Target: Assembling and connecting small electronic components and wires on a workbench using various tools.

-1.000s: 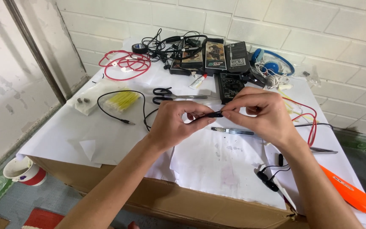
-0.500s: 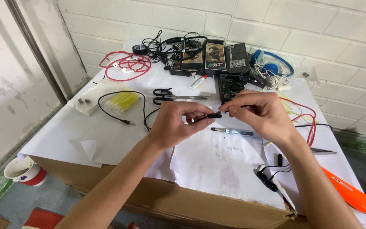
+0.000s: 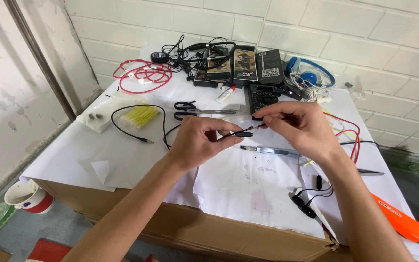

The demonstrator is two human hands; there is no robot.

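Observation:
My left hand [image 3: 201, 140] pinches a thin black cable and its small black plug [image 3: 244, 134] above the white paper-covered table [image 3: 73, 150]. My right hand [image 3: 301, 127] meets it from the right, thumb and forefinger pinched on the wire end at the plug's tip. The black cable [image 3: 136, 123] loops away to the left across the paper and ends in a metal jack. Both hands hover a little above the table's middle.
Black-handled scissors [image 3: 195, 110], a clear pen-like tool [image 3: 270, 151], a bag of yellow pieces [image 3: 139, 116], a coiled red cable [image 3: 141, 75], black boxes [image 3: 243, 65], blue headphones [image 3: 309, 75], black earphones [image 3: 306, 206] and an orange tool [image 3: 403, 224] lie around. A cup [image 3: 25, 196] stands on the floor.
Both hands stay together at the plug; the fingers have shifted only slightly on the wire. Nothing else on the table has moved.

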